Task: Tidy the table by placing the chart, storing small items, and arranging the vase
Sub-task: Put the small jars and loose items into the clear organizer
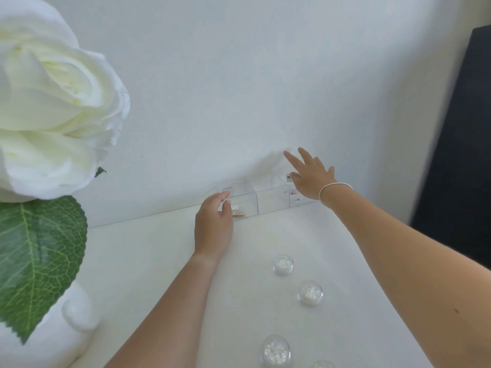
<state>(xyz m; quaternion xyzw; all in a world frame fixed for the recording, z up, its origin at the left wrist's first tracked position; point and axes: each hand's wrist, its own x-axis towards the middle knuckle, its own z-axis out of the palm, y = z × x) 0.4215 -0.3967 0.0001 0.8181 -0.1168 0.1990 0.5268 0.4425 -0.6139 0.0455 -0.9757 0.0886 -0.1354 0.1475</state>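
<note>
white table (164, 261), seen from the head view; all places are given relative to the clear organiser (256, 197), a long transparent box of three compartments standing at the table's far edge against the wall (239, 75), with its long axis running along that wall. at the near left of the organiser, and well apart from it, a white vase (53, 338) carries a large white rose (53, 96) and a green leaf (37, 264). the left hand (214, 227) is at the organiser's left end, thumb and forefinger closed on the front rim of the left compartment, in which something small and gold lies; the pinch appears to steady the box. the right hand (309, 176) is over the right compartment, fingers spread and straight, holding nothing visible; whether the fingertips touch the wall cannot be told. a white bracelet (335, 191) circles that wrist. the small jars (309, 292), clear and domed with pale contents, lie on the table on the near side of the organiser, strung in a loose line towards the viewer and across the box's long axis. they lie nearer to the right forearm than to the left, so the free right hand seems better placed to draw back and carry one into a compartment. the chart is not in view.
</note>
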